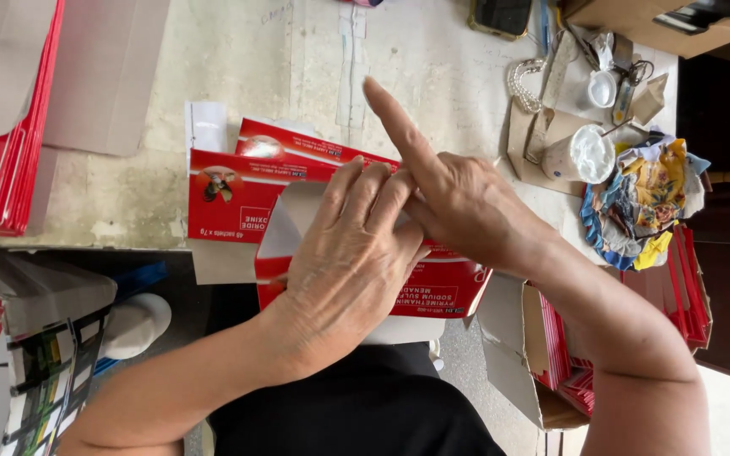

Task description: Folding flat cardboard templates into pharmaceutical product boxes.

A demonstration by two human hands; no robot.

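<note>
Red flattened carton (238, 198), centre frame, long axis left-right. Left hand (352, 262) flat on it, fingers spread, gripping nothing. Right hand (458, 203) overlaps from right, forefinger extended.

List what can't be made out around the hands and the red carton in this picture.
- Head view: the middle of the red carton is hidden under the left hand and right hand, so whether any fingers pinch a flap cannot be told.
- The red stack at left is cut off by the frame edge.
- The open box below the table is partly hidden by the right forearm.
</note>
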